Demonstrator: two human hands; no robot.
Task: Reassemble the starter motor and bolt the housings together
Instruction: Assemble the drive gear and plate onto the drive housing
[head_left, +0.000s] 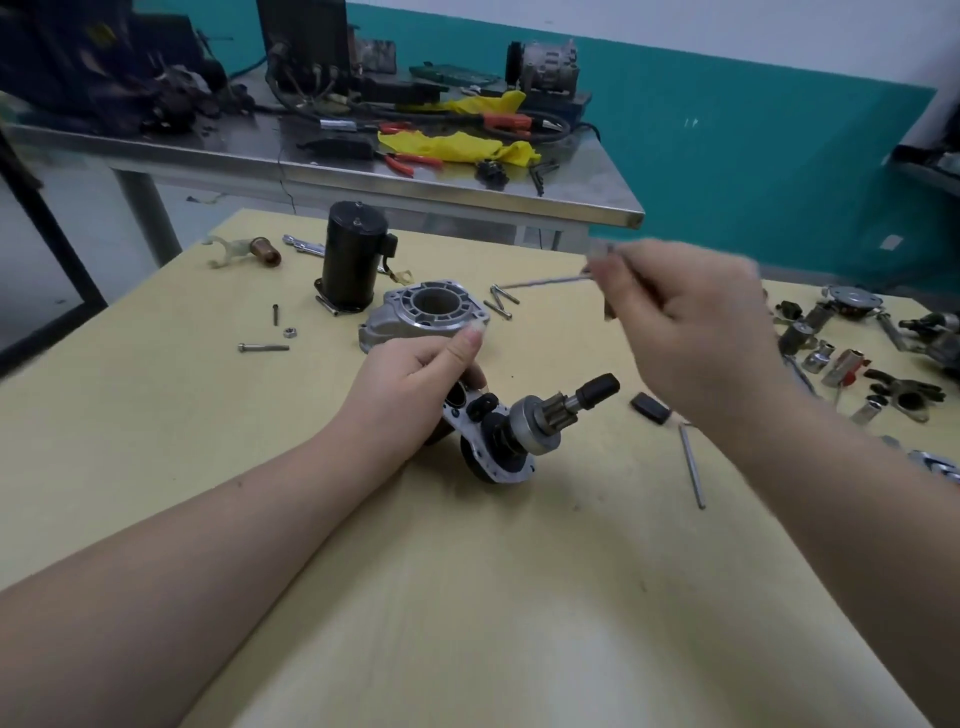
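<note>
My left hand (415, 384) grips the starter's inner assembly (511, 431), a grey plate with a pinion gear and a black-tipped shaft pointing right, lying on the yellow table (467, 597). My right hand (685, 332) is raised above the table, blurred, pinching a long thin bolt (545, 282) whose shank points left. The aluminium nose housing (431, 314) lies just behind my left hand. The black cylindrical motor body (353, 265) stands upright further back. Loose bolts (501, 301) lie right of the housing.
Two bolts (263, 347) and a nut (289, 332) lie at the left. A long rod (692, 465) and a small black part (649, 408) lie at the right, with sockets and parts (852, 358) beyond. A copper sleeve (265, 249) sits far left. A cluttered steel bench (363, 156) stands behind.
</note>
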